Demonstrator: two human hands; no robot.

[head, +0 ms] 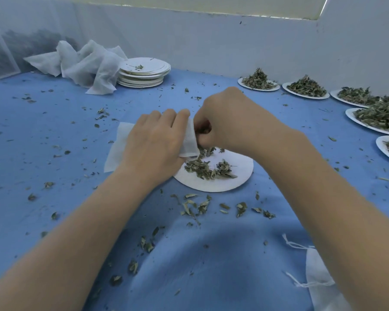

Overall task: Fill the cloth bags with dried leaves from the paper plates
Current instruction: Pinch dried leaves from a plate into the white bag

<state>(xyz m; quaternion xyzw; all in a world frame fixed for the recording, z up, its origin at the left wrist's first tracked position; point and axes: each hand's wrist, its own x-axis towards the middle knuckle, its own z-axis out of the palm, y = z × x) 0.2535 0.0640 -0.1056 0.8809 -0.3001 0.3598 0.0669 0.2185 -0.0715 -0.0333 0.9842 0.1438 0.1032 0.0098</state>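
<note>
A white cloth bag lies on the blue sheet at centre. My left hand grips its mouth and holds it up at the right end. My right hand pinches a clump of dried leaves at the bag's opening. Right below the hands a white paper plate carries a small remaining heap of dried leaves. Whatever is inside the bag is hidden.
Several plates heaped with leaves line the right edge. A stack of empty plates and a crumpled pile of white bags sit at the back left. Another drawstring bag lies near right. Loose leaf bits litter the blue sheet.
</note>
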